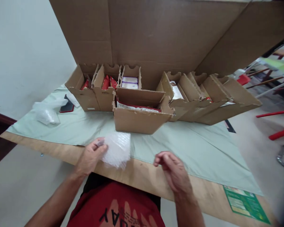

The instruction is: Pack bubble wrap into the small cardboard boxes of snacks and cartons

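My left hand [97,149] pinches a piece of bubble wrap [117,149] by its left edge, thumb on top. The clear sheet hangs over the table's front edge, and whether anything lies inside it I cannot tell. To the right, my right hand [171,167] hovers above the front edge, its fingers curled in with the thumb against them; nothing shows in it. Just beyond the wrap stands an open cardboard bin [139,121] holding a red-and-white packet [139,108].
Behind stand more cardboard bins [84,99] with red packets [106,82] and white boxes [130,82]. A tall cardboard panel [156,34] rises at the back. More bubble wrap [47,115] and a dark phone-like object [67,105] lie left. A green leaflet [245,203] lies front right.
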